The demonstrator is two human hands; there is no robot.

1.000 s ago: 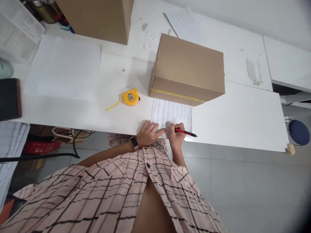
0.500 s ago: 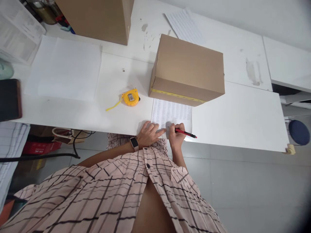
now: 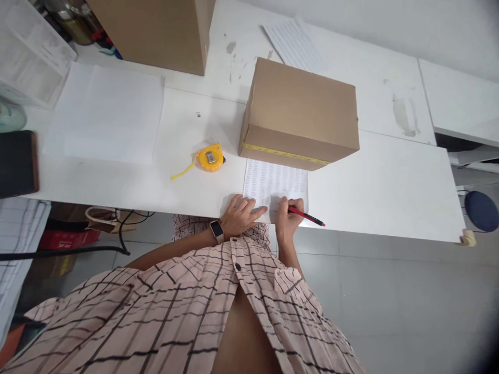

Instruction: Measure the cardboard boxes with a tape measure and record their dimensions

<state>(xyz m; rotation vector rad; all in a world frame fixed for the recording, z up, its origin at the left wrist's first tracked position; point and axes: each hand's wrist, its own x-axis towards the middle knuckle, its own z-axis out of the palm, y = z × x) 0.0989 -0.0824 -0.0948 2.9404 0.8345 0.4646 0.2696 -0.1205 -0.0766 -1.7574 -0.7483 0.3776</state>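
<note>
My right hand (image 3: 288,215) grips a red and black pen (image 3: 307,215) over the lower right part of a printed sheet (image 3: 273,179). The pen's tip is hidden behind my fingers. My left hand (image 3: 239,214), with a watch on its wrist, lies with fingers spread on the sheet's lower left corner and the table edge. A closed cardboard box (image 3: 300,109) with yellow tape along its lower side rests on the far end of the sheet. Left of the sheet lies a yellow tape measure (image 3: 210,157) with its yellow strap stretched out.
A larger cardboard box (image 3: 156,31) stands at the back left. Blank white paper (image 3: 109,114) and a dark phone-like device (image 3: 17,163) lie on the left of the white table (image 3: 382,192). Another printed sheet (image 3: 294,41) is behind the box. A blue round stool (image 3: 481,210) stands at right.
My right hand has slid a little to the right along the sheet with the pen. My left hand keeps its place on the paper.
</note>
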